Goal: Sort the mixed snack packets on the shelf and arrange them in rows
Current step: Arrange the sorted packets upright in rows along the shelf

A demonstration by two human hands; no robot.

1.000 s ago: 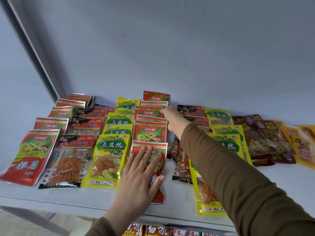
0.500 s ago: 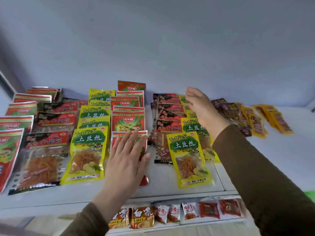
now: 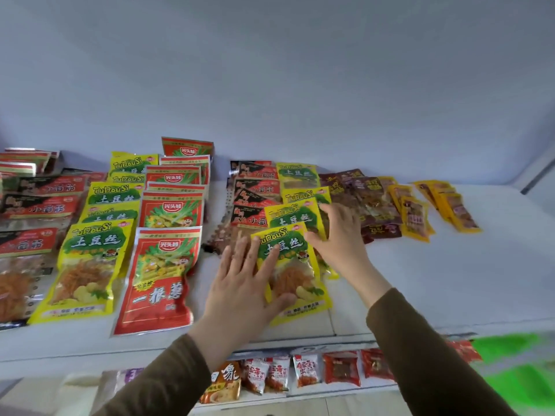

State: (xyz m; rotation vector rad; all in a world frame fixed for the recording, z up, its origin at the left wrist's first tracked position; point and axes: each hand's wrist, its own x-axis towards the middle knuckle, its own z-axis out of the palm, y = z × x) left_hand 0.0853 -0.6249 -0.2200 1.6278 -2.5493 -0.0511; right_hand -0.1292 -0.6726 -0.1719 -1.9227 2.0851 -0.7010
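Yellow packets [image 3: 288,265] with green panels and orange shreds pictured. Red packets [image 3: 159,277] with green stalks and white characters. Black-and-red packets [image 3: 45,207] with clear lower halves. Dark brown packets [image 3: 360,199] beside yellow-orange ones [image 3: 414,217]. White shelf [image 3: 435,280]. Olive-brown sleeves [image 3: 420,355].

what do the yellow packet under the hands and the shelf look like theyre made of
Yellow packet: seemingly glossy printed plastic film, since it shines and a clear window shows the food. Shelf: a smooth white matte board, maybe painted metal or laminate; the look leaves that open.
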